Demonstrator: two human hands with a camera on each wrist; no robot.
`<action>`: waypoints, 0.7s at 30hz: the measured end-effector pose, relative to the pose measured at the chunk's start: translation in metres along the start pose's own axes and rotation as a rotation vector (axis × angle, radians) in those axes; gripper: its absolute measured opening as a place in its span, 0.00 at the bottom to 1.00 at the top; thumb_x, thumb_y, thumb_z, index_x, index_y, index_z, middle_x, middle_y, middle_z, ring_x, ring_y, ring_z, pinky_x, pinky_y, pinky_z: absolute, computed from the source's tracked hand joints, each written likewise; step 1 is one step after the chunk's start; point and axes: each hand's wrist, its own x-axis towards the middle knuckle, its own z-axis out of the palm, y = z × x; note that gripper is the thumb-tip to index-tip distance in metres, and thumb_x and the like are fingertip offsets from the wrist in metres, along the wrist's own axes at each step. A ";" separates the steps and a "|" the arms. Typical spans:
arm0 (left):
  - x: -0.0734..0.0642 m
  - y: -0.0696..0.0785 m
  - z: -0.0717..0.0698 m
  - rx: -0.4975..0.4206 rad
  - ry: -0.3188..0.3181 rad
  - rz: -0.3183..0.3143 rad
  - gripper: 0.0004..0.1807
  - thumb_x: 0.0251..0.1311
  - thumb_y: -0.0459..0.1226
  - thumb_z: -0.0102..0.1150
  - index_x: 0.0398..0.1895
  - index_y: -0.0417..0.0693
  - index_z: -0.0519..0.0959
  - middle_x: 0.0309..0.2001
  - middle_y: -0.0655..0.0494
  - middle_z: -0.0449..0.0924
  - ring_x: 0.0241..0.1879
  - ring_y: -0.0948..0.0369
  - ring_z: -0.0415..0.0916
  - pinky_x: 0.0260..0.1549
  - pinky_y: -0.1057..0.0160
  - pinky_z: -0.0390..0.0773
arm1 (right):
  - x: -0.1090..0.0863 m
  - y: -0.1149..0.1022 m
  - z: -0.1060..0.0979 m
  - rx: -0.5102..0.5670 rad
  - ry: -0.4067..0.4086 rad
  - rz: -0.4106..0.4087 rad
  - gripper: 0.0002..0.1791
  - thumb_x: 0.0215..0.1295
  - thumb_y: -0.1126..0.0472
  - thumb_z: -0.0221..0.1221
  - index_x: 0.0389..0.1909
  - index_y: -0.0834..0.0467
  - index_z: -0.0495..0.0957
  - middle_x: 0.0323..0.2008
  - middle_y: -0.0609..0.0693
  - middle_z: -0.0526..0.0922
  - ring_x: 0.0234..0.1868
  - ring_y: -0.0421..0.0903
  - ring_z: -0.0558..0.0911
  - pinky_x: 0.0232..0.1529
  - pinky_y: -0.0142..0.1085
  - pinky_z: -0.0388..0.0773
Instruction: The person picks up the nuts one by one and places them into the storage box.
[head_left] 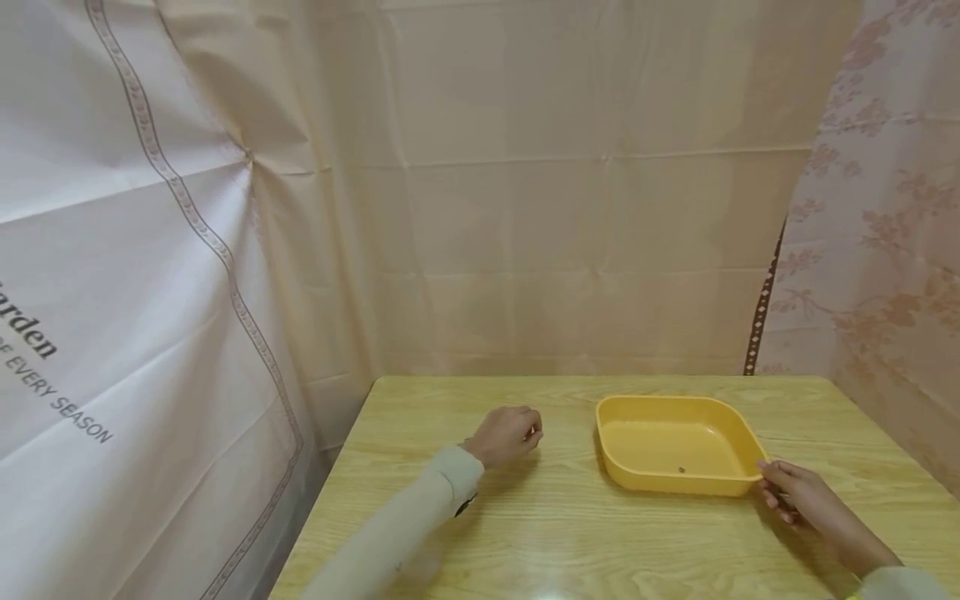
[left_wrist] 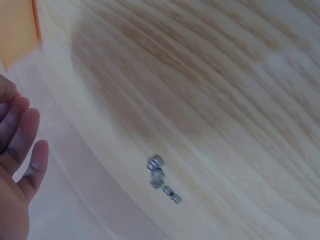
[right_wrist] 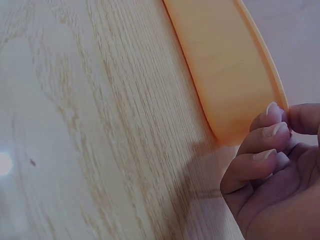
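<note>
A shallow yellow tray stands on the right half of the wooden table. My right hand pinches its near right corner between thumb and fingers; the right wrist view shows the thumb on the tray's rim. One small dark nut lies inside the tray near its front wall. My left hand hovers over the table left of the tray, its fingers bent inward. In the left wrist view I cannot tell whether its fingertips hold something. Several small metal nuts lie in a crooked row on the table there.
The table has a light wood grain and rounded far corners. A beige cloth hangs behind it. Printed cloths hang at the left and right. A small dark shape shows beside my left sleeve.
</note>
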 end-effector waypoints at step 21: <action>-0.041 -0.035 -0.009 -0.016 0.002 -0.105 0.02 0.68 0.37 0.66 0.37 0.49 0.83 0.35 0.59 0.82 0.31 0.68 0.77 0.30 0.73 0.76 | 0.001 0.001 0.000 -0.007 0.001 0.038 0.24 0.84 0.42 0.40 0.37 0.57 0.70 0.26 0.45 0.72 0.22 0.39 0.71 0.23 0.33 0.71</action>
